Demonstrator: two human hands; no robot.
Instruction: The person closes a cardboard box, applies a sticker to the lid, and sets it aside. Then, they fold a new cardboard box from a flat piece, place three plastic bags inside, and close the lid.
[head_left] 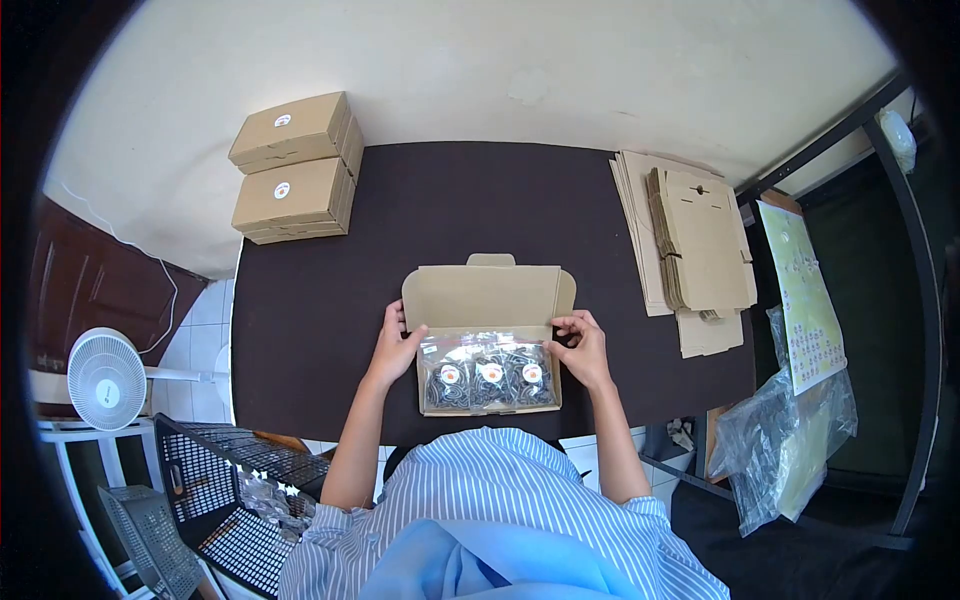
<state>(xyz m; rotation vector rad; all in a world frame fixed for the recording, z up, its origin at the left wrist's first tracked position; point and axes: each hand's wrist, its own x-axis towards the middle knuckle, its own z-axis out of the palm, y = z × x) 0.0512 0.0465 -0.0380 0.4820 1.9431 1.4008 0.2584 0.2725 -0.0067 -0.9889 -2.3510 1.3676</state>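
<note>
An open cardboard box sits in front of me with its lid raised toward the wall. Inside lies a clear zip bag of small dark ring-like pieces, with three round white stickers showing. My left hand grips the box's left side, fingers outside and thumb over the bag's upper left corner. At the right side, my right hand has its fingers curled around the box edge near the lid fold. Its thumb is at the bag's upper right corner.
Closed boxes with round stickers are stacked at the back left. Flat folded cardboard is piled at the right of the dark table. A black basket with packed bags and a white fan stand at the left.
</note>
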